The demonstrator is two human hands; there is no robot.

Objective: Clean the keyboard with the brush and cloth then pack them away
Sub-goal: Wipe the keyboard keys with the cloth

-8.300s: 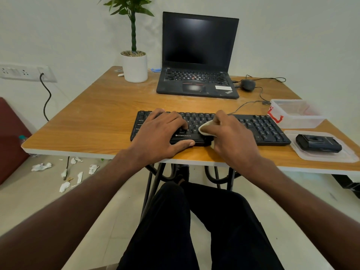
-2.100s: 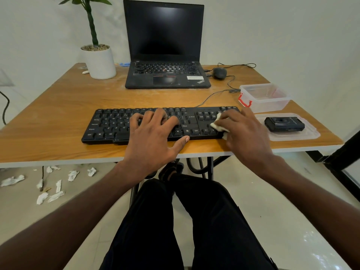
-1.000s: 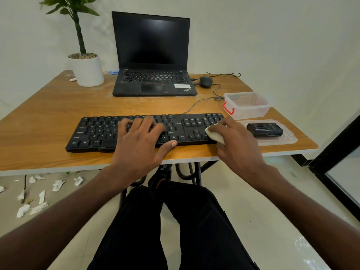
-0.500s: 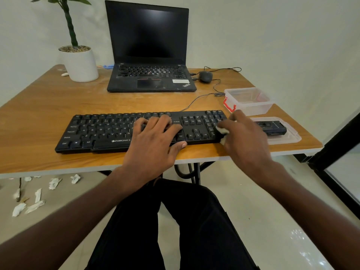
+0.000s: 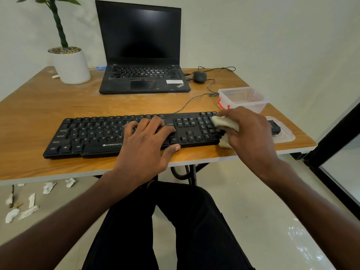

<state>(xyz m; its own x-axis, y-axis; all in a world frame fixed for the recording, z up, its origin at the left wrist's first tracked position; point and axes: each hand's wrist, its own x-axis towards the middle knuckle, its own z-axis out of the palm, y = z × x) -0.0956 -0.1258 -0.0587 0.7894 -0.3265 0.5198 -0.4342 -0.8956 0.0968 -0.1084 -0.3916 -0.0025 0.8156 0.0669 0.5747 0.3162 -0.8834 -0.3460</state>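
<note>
A black keyboard (image 5: 93,135) lies along the front edge of the wooden table (image 5: 39,106). My left hand (image 5: 145,145) rests flat on its middle keys with fingers spread. My right hand (image 5: 247,133) grips a bunched white cloth (image 5: 224,123) against the number pad at the keyboard's right end. A black brush (image 5: 274,128) lies on a clear lid (image 5: 286,136) just right of my right hand, partly hidden by it. A clear box (image 5: 243,100) with red clips stands behind the lid.
An open black laptop (image 5: 142,55) stands at the back centre, with a mouse (image 5: 199,76) and its cable to the right. A white plant pot (image 5: 71,66) is at the back left. Torn paper scraps (image 5: 29,203) lie on the floor to the left.
My right hand has carried the cloth rightwards along the keyboard, from its middle to the number pad. My left hand has shifted right along the keys too.
</note>
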